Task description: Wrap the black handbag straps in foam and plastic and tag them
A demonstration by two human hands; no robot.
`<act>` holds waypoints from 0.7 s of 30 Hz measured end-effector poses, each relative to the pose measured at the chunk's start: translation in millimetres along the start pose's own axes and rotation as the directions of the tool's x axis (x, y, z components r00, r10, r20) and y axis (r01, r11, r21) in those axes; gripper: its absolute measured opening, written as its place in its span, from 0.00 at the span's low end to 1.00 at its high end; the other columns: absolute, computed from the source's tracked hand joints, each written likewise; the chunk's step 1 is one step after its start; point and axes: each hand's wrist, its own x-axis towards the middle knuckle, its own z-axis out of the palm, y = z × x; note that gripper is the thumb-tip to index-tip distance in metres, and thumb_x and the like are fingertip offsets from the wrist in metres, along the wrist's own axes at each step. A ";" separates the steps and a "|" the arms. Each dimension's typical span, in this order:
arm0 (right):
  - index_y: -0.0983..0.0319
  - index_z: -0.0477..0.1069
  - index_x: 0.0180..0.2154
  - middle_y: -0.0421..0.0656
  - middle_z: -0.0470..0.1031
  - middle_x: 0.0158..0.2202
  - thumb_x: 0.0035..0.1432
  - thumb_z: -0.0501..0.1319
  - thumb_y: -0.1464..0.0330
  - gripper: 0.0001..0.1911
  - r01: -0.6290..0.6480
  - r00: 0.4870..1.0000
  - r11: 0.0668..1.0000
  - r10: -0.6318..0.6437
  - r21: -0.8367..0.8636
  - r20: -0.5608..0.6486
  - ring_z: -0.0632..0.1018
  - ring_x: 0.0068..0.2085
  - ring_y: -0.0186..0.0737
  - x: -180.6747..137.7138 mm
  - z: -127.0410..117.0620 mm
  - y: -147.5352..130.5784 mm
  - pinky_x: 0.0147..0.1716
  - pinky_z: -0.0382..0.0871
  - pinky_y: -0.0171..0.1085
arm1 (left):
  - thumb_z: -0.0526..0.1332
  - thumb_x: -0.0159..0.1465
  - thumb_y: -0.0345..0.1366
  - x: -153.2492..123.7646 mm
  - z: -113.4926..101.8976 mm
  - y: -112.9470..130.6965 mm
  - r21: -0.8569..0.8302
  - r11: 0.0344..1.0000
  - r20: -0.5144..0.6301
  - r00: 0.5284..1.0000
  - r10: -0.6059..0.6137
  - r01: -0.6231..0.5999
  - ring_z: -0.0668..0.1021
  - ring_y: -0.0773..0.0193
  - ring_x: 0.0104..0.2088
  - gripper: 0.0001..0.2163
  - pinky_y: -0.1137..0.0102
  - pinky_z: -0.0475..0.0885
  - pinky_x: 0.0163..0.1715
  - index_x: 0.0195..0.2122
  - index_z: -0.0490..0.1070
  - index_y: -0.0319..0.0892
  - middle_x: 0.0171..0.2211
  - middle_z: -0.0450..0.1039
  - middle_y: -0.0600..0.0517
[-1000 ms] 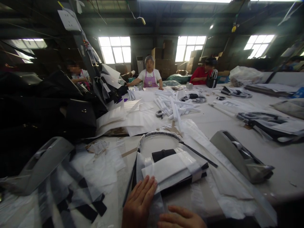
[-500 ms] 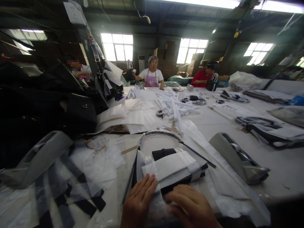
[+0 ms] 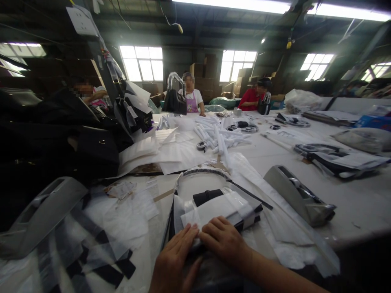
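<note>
In the head view a black handbag (image 3: pixel 171 221) lies flat on the worktable, its long wrapped handle (image 3: pixel 203 172) arching away from me. On it sits a folded white foam sheet (image 3: pixel 214 213) with clear film, and a rolled black piece (image 3: pixel 207 197) just behind. My left hand (image 3: pixel 177 252) lies on the sheet's near left side, fingers stretched out together and thumb apart. Beside it, my right hand (image 3: pixel 222 240) presses on the sheet's near edge, its fingers bent and closed on the white material. The fingertips' underside is hidden.
Grey tape dispensers stand left (image 3: pixel 45 215) and right (image 3: pixel 299 195). Black strips (image 3: pixel 110 268) under thin film lie left; black bags (image 3: pixel 94 150) are piled behind. White tubes (image 3: pixel 214 134) and foam sheets (image 3: pixel 174 150) cover the middle. Across the table, a person holds up a black handbag (image 3: pixel 175 99).
My right hand has moved forward onto the foam sheet, close beside my left hand. Across the table, a person's black handbag has come up in front of them. The view has shifted slightly.
</note>
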 end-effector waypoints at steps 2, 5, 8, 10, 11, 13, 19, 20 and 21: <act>0.62 0.72 0.39 0.41 0.75 0.31 0.74 0.46 0.71 0.17 0.020 0.999 1.000 -0.020 -0.007 -0.030 0.70 0.32 0.39 1.1 2.3 0.3 0.35 0.61 0.40 | 0.56 0.67 0.31 -2.2 5.9 -2.2 -0.001 1.000 -0.049 0.999 -0.003 0.003 0.76 0.63 0.57 0.19 0.69 0.75 0.53 0.59 0.66 0.40 0.56 0.75 0.49; 0.62 0.72 0.39 0.41 0.76 0.32 0.74 0.46 0.70 0.17 0.013 0.998 1.000 -0.013 -0.002 -0.069 0.72 0.33 0.38 0.9 3.4 0.3 0.36 0.64 0.40 | 0.53 0.67 0.27 -3.9 16.2 -4.0 0.001 1.000 -0.123 0.992 0.015 -0.015 0.77 0.64 0.55 0.16 0.68 0.76 0.51 0.54 0.70 0.42 0.53 0.78 0.51; 0.62 0.73 0.42 0.42 0.79 0.36 0.74 0.48 0.69 0.15 0.017 0.995 1.000 -0.015 0.020 -0.102 0.75 0.37 0.37 -10.0 -4.7 -1.1 0.42 0.69 0.39 | 0.53 0.68 0.27 -2.7 19.9 -3.2 -0.002 1.000 -0.180 0.983 0.028 -0.028 0.79 0.63 0.54 0.13 0.67 0.78 0.49 0.49 0.73 0.42 0.51 0.79 0.50; 0.63 0.73 0.46 0.44 0.81 0.44 0.73 0.50 0.71 0.13 0.048 0.995 0.999 -0.047 0.012 -0.087 0.77 0.47 0.38 -26.1 -14.3 -4.5 0.54 0.68 0.42 | 0.54 0.69 0.26 -1.7 19.3 -1.7 0.001 0.999 -0.208 0.978 0.032 -0.033 0.79 0.62 0.53 0.12 0.67 0.78 0.49 0.46 0.74 0.42 0.51 0.79 0.50; 0.63 0.73 0.49 0.44 0.80 0.49 0.72 0.50 0.72 0.14 0.078 0.995 0.997 -0.078 -0.001 -0.059 0.75 0.53 0.40 -35.9 -18.9 -7.4 0.61 0.63 0.45 | 0.54 0.69 0.26 -1.5 18.7 -0.8 0.007 0.999 -0.216 0.976 0.037 -0.036 0.79 0.61 0.54 0.11 0.67 0.78 0.49 0.45 0.74 0.42 0.51 0.79 0.49; 0.60 0.72 0.54 0.42 0.76 0.56 0.71 0.52 0.72 0.15 0.153 0.988 0.988 -0.152 -0.035 0.020 0.70 0.61 0.42 -55.1 -24.5 -15.2 0.68 0.53 0.50 | 0.53 0.68 0.26 -1.4 17.9 0.5 0.019 0.999 -0.218 0.975 0.048 -0.045 0.78 0.60 0.54 0.11 0.67 0.78 0.49 0.45 0.75 0.42 0.51 0.79 0.49; 0.58 0.75 0.50 0.35 0.83 0.47 0.68 0.60 0.67 0.11 0.174 0.984 0.984 -0.172 0.035 -0.040 0.79 0.53 0.34 -74.6 -4.1 -41.2 0.69 0.47 0.43 | 0.53 0.68 0.25 -2.1 18.0 1.7 0.018 0.999 -0.221 0.974 0.049 -0.047 0.77 0.60 0.56 0.13 0.67 0.77 0.50 0.45 0.75 0.42 0.52 0.79 0.48; 0.60 0.76 0.47 0.36 0.84 0.44 0.69 0.60 0.68 0.08 0.137 0.990 0.985 -0.132 0.105 -0.058 0.81 0.50 0.32 -74.2 0.5 -43.3 0.68 0.50 0.40 | 0.53 0.69 0.25 -1.7 17.5 2.0 0.024 0.999 -0.222 0.974 0.050 -0.046 0.77 0.60 0.56 0.13 0.67 0.77 0.50 0.45 0.75 0.42 0.52 0.79 0.48; 0.61 0.76 0.45 0.37 0.85 0.42 0.69 0.58 0.69 0.08 0.105 0.994 0.978 -0.096 0.179 -0.057 0.82 0.48 0.30 -74.1 3.8 -44.5 0.67 0.53 0.37 | 0.52 0.69 0.25 -1.1 16.6 2.4 0.034 0.998 -0.222 0.974 0.053 -0.047 0.78 0.60 0.55 0.13 0.67 0.77 0.50 0.45 0.75 0.42 0.52 0.79 0.48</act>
